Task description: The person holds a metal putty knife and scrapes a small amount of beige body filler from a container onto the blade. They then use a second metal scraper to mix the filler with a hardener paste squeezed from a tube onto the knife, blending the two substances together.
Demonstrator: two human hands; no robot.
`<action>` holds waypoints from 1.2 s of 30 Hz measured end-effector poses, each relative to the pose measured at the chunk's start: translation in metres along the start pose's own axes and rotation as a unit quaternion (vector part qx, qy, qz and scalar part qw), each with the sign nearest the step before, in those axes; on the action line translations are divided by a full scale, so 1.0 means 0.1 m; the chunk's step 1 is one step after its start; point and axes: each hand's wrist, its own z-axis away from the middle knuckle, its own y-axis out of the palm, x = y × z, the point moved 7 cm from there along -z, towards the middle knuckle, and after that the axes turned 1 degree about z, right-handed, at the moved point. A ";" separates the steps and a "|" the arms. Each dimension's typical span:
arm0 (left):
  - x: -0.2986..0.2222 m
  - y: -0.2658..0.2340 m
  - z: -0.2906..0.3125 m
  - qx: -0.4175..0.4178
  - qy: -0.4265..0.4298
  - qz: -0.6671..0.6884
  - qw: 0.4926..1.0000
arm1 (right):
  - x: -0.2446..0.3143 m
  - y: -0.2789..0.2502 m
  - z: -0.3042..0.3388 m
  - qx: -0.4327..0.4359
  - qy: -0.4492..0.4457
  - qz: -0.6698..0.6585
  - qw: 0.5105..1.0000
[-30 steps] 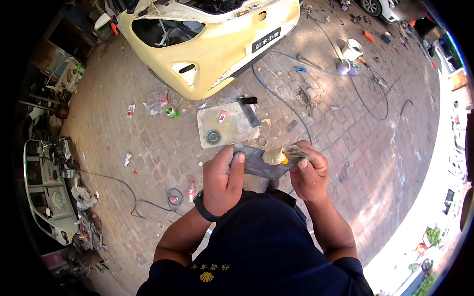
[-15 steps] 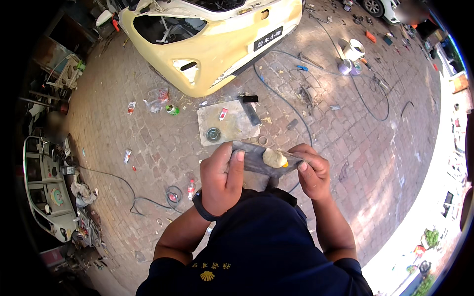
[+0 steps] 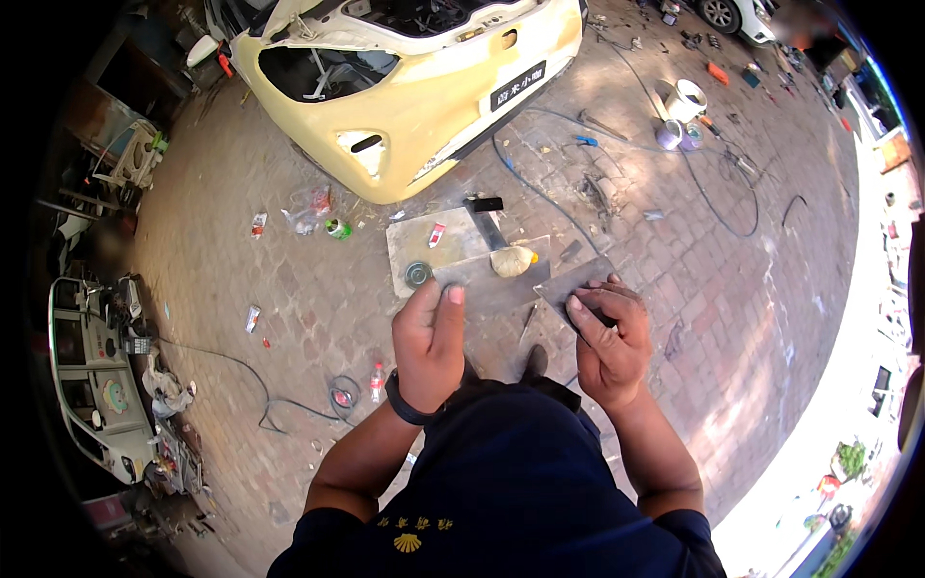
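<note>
My left hand is closed on the near-left corner of a flat grey mixing plate, thumb on top. A rounded lump of pale putty sits on the plate, with a small yellow dab at its right side. My right hand grips a thin grey putty spreader, its blade pointing toward the plate's right side. The spreader appears apart from the putty.
A yellow-and-white car body stands ahead on the brick paving. Below my hands lies a board with a red-and-white tube and a round dark dish. Hoses, buckets and a bottle are scattered around.
My right hand has drawn the spreader away from the plate and turned it. The plate now lies flatter, showing more of its top, with the putty farther forward.
</note>
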 end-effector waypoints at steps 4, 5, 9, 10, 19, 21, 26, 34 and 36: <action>0.04 0.07 0.02 0.012 -0.014 0.009 1.000 | 0.11 0.15 -0.13 0.019 -0.034 0.058 0.998; 0.01 0.09 0.02 0.013 -0.011 0.006 1.000 | 0.14 0.20 -0.14 0.042 -0.037 0.052 0.997; 0.14 0.03 0.01 0.028 -0.019 -0.005 0.999 | 0.23 0.26 -0.17 0.100 -0.078 0.022 0.992; 0.17 0.02 0.01 0.031 -0.026 -0.008 0.999 | 0.23 0.25 -0.17 0.113 -0.098 0.024 0.989; 0.28 0.01 -0.01 0.010 -0.031 0.003 0.999 | 0.19 0.31 -0.25 0.134 -0.086 -0.017 0.987; 0.31 -0.01 -0.01 0.009 -0.023 -0.010 1.000 | 0.15 0.23 -0.33 0.083 -0.086 0.005 0.993; 0.21 0.06 -0.03 -0.001 -0.011 -0.012 1.000 | 0.16 0.36 -0.33 0.122 -0.082 0.018 0.989; 0.25 0.08 -0.02 0.012 -0.010 -0.015 1.000 | 0.14 0.35 -0.36 0.111 -0.070 0.008 0.991; 0.29 0.06 -0.03 0.007 0.011 -0.033 0.999 | 0.19 0.36 -0.35 0.147 -0.093 -0.015 0.985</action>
